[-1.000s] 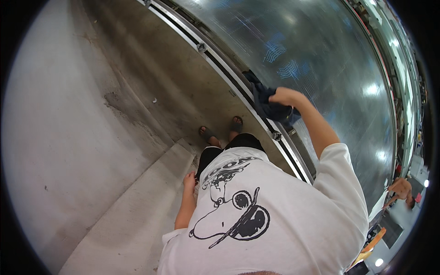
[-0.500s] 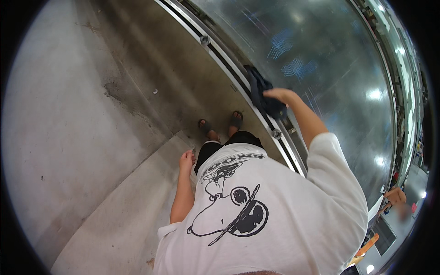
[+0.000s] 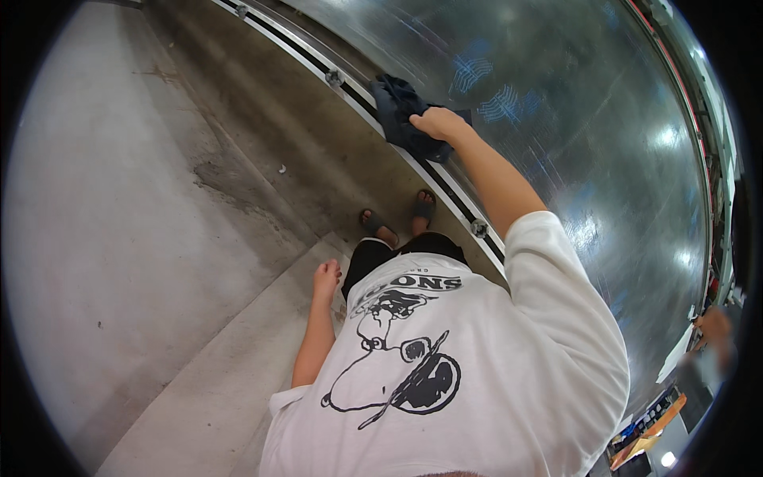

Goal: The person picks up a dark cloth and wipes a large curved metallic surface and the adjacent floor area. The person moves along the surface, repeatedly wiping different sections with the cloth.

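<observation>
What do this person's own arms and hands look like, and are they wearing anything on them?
The loose, plain white fabric short sleeves end above bare forearms. The left hand and right hand are ungloved; no wristband or cable shows.

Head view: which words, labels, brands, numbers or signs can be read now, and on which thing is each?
White shirt: large dark lettering across the front, wording not copied here; the smaller line is too small to read.
Shiny grey surface: blue wavy marks, no readable words.
Dark cloth in the right hand: no text visible.
Distant things at right edge: too blurred.
</observation>
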### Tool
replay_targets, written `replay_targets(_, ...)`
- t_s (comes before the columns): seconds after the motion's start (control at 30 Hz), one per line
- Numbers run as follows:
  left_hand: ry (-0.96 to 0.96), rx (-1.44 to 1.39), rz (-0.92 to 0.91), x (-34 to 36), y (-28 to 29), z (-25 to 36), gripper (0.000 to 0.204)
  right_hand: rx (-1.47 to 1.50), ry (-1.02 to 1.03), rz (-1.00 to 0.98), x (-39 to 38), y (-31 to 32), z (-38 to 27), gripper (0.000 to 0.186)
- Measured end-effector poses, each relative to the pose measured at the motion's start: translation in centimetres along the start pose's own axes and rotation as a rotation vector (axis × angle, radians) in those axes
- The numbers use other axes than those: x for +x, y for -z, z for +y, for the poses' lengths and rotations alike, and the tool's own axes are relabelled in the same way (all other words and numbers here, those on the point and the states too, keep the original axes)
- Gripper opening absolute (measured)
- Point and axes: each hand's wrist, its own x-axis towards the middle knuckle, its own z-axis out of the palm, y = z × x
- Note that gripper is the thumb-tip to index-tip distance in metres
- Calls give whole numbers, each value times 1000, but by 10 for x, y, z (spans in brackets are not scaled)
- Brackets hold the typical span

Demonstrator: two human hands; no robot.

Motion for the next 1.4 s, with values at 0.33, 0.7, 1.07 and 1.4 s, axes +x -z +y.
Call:
replay_targets(0.33,-74,104,-106,43,-17,-18,37,-375,-530,-855,-354,-69,312,61)
replay_targets(0.7,-322,438,-70,109,-7,58,39,706,-423,316,-328,60,95,51)
replay_targets(1.07,-1056,384,124,175,14,80,33,940,173,-166,-75,-115,-252,30)
replay_targets(1.4,-258,451,-47,265,149,121,38,579,-610,705,-5,-261,-156,42)
